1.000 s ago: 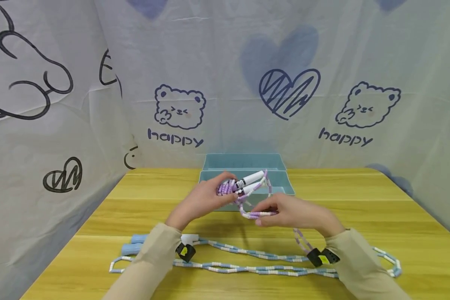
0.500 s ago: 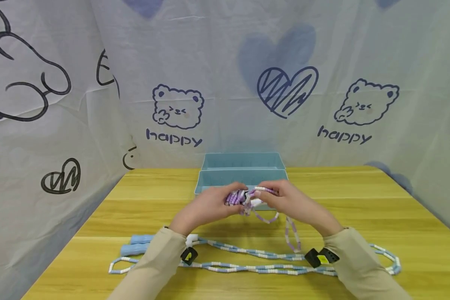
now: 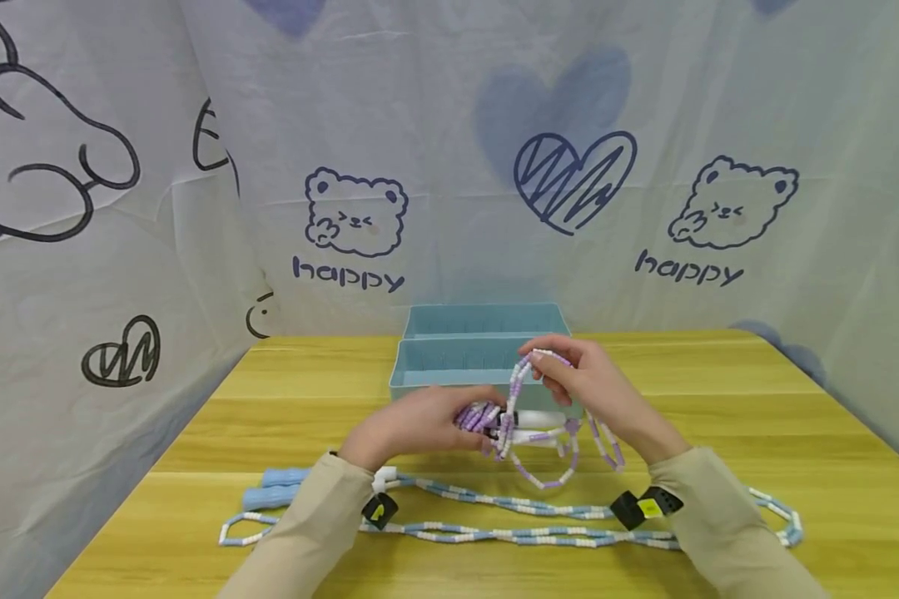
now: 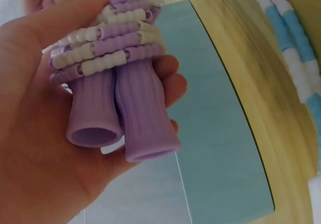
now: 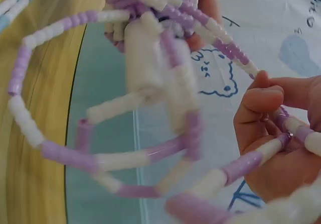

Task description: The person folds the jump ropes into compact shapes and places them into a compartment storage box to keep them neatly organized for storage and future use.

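My left hand (image 3: pixel 423 424) grips a purple-and-white beaded jump rope (image 3: pixel 479 414). Its two purple handles (image 4: pixel 145 108) poke out of the palm side by side in the left wrist view, with several turns of beaded cord wound round them. The white handle ends (image 5: pixel 143 58) point toward my right hand. Raised to the right, my right hand (image 3: pixel 595 383) pinches the loose cord between thumb and fingers, and the stretch up to the bundle stands in an arch. Other loops of cord (image 3: pixel 547 482) dangle below the handles.
Behind the hands stands a light blue open box (image 3: pixel 449 353) with a second compartment or lid at its back. A blue-and-white beaded jump rope (image 3: pixel 494 502) lies across the front of the wooden table (image 3: pixel 270 424), its blue handles (image 3: pixel 270 497) at left. A printed cloth (image 3: pixel 464 166) hangs behind.
My left hand has come down a little with the bundle. The right hand has risen from low beside it, gone close over it, then drawn the cord up and to the right.
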Motion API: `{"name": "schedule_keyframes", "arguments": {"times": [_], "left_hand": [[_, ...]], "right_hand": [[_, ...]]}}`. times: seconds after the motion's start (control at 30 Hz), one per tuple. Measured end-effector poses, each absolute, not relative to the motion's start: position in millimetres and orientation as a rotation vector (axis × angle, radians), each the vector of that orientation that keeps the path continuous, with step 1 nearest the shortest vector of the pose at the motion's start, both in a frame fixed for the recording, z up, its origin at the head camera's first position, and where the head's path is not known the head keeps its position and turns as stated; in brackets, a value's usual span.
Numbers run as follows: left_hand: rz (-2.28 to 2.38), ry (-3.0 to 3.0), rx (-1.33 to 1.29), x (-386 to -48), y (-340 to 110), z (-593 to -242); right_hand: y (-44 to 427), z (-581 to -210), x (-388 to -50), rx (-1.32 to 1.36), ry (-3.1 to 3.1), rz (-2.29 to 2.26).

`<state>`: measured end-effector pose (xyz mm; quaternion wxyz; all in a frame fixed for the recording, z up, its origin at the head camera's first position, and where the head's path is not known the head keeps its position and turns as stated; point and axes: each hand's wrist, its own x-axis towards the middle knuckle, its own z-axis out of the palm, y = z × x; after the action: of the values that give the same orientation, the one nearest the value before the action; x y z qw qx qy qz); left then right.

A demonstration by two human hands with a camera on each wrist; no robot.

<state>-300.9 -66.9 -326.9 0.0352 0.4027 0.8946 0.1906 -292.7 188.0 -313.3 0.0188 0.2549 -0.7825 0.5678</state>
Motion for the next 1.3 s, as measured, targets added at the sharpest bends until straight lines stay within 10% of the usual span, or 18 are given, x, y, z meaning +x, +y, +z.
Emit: {"name": "schedule_keyframes", "arguments": {"times": [1.3], "left_hand": [[0.814, 2.848, 1.061, -298.7, -71.4, -318.7]], "right_hand": [[199.7, -320.0, -304.1, 0.74, -2.654, 1.187]]}}
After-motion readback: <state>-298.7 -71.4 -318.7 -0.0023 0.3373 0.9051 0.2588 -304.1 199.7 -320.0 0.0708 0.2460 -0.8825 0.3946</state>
